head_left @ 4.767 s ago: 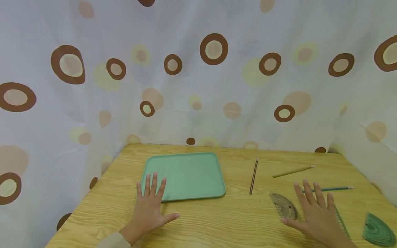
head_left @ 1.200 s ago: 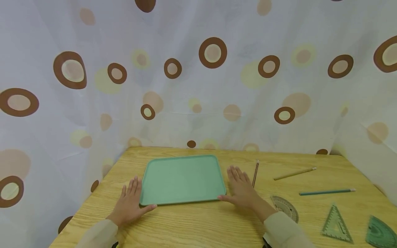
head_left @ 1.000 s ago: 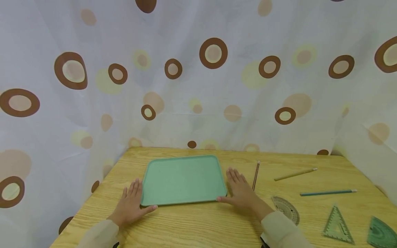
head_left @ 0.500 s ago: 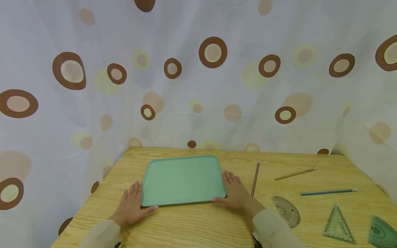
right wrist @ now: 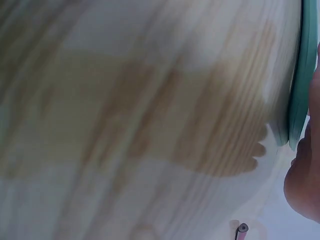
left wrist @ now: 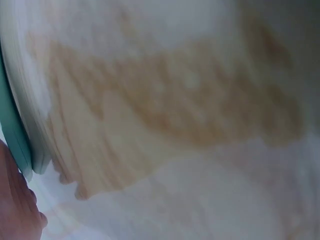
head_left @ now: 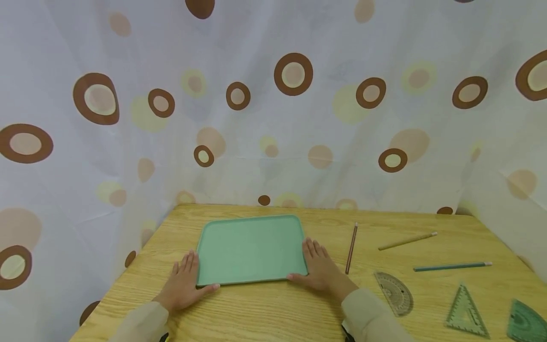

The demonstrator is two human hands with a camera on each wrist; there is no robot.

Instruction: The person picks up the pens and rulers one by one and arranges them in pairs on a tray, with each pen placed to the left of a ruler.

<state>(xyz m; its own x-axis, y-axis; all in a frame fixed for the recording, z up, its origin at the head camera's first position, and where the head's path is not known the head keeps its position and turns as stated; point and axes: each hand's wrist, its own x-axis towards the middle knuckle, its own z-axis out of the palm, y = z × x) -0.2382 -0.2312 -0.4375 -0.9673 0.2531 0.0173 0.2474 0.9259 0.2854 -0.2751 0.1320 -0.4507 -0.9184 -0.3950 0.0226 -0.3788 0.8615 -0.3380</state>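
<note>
A flat green tray (head_left: 252, 249) lies on the wooden table, left of centre in the head view. My left hand (head_left: 181, 285) is against its left side, fingers straight along the edge and thumb at the near left corner. On the other side my right hand (head_left: 320, 270) touches the right edge in the same way, its thumb along the near right corner. Both wrist views catch only part of a hand beside the tray's green rim (left wrist: 14, 125), with the right hand's edge (right wrist: 302, 180) at the far right of its view.
Right of the tray lie a dark red pencil (head_left: 352, 248), a tan pencil (head_left: 408, 241) and a teal pencil (head_left: 453, 266). Nearer are a clear protractor (head_left: 395, 293), a triangular set square (head_left: 466, 311) and a green protractor (head_left: 526, 323). A spotted curtain (head_left: 342, 123) surrounds the table (head_left: 265, 313).
Both hands have come from open table positions to the tray's sides. Lately the right hand has moved left until touching the tray, whose right edge has shifted slightly left.
</note>
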